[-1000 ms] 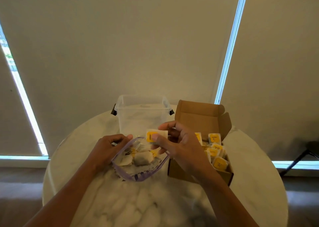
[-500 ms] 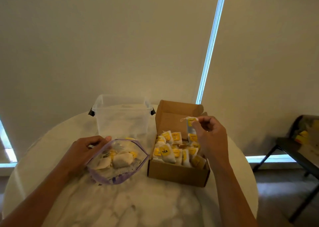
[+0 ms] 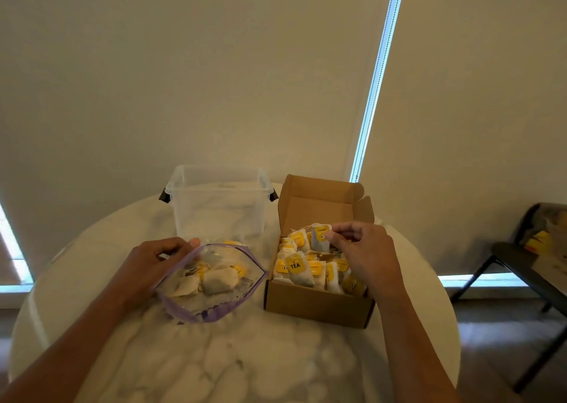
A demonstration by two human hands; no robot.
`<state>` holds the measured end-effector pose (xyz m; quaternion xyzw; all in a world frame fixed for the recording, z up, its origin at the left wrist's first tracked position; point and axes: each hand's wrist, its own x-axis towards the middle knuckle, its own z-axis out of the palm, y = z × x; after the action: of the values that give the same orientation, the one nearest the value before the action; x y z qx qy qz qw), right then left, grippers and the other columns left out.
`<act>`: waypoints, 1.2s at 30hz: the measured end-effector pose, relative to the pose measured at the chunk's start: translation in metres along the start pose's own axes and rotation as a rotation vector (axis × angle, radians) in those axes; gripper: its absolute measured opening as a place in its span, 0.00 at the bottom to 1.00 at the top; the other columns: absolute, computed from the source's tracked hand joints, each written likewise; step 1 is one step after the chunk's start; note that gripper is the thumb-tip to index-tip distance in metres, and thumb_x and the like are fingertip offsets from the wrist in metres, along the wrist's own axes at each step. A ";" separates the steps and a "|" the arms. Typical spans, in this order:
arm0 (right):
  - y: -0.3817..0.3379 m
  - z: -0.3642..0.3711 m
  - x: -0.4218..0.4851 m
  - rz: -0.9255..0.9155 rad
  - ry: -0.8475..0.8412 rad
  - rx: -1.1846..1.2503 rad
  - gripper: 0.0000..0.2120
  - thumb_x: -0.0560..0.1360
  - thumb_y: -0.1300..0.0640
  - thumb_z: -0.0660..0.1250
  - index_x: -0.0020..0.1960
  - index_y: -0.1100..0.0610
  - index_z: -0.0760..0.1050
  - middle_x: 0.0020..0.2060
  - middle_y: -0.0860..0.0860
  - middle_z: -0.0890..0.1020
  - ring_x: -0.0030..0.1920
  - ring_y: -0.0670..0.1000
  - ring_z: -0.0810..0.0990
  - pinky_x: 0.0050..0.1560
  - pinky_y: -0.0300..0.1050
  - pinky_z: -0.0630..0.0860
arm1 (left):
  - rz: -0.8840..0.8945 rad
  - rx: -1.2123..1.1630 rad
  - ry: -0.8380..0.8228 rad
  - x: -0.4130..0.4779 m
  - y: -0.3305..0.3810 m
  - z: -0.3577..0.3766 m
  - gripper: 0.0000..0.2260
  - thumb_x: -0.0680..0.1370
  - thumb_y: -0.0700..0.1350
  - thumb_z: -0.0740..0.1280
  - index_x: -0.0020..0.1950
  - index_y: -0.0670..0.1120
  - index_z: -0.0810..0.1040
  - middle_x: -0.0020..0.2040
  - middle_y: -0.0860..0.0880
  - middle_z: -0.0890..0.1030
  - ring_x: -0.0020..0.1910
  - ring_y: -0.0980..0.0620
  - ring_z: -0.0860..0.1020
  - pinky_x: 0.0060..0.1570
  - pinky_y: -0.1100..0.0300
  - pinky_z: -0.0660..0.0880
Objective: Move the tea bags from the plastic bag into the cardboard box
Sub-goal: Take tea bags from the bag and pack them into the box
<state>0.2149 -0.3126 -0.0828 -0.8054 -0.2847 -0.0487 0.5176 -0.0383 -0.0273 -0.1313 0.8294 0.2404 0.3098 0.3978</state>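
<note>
A clear plastic bag [image 3: 211, 307] with a purple zip rim lies open on the round marble table, with a few tea bags [image 3: 219, 281] inside. My left hand [image 3: 153, 261] grips the bag's left rim and holds its mouth open. To the right stands an open cardboard box [image 3: 319, 306], lid flap up, packed with several yellow-tagged tea bags. My right hand [image 3: 365, 255] is over the box and pinches one tea bag [image 3: 320, 238] by its top, low among the others at the back row.
An empty clear plastic tub [image 3: 219, 200] with black latches stands behind the bag. The marble table's [image 3: 245, 366] edge curves close on the right. A dark chair [image 3: 527, 267] with things on it stands at far right. Window blinds fill the background.
My right hand carried the tea bag from above the plastic bag over to the box and lowered it among the others. My left hand stayed on the bag's rim.
</note>
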 end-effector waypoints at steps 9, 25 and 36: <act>-0.029 0.005 -0.015 -0.298 0.211 -0.164 0.09 0.78 0.47 0.74 0.58 0.45 0.84 0.46 0.37 0.83 0.50 0.43 0.78 0.52 0.45 0.79 | -0.078 -0.043 0.006 0.003 0.002 0.004 0.19 0.81 0.64 0.70 0.47 0.52 0.90 0.41 0.51 0.88 0.40 0.56 0.83 0.49 0.53 0.81; -0.092 0.106 -0.075 -0.710 -0.710 -0.431 0.22 0.80 0.60 0.70 0.74 0.52 0.76 0.68 0.49 0.79 0.64 0.51 0.78 0.63 0.45 0.76 | -0.038 0.031 0.024 0.003 -0.002 0.001 0.20 0.83 0.64 0.68 0.48 0.49 0.88 0.41 0.50 0.87 0.40 0.50 0.84 0.46 0.51 0.80; -0.087 0.125 -0.080 -0.691 -0.606 -0.612 0.26 0.74 0.62 0.75 0.71 0.53 0.75 0.65 0.52 0.73 0.59 0.57 0.78 0.54 0.53 0.81 | -0.010 0.090 0.056 0.000 0.003 0.003 0.21 0.84 0.63 0.67 0.46 0.47 0.86 0.37 0.53 0.84 0.34 0.62 0.75 0.39 0.64 0.72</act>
<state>0.0767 -0.2118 -0.0997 -0.7567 -0.6417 -0.0624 0.1089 -0.0362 -0.0304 -0.1306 0.8362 0.2695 0.3198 0.3549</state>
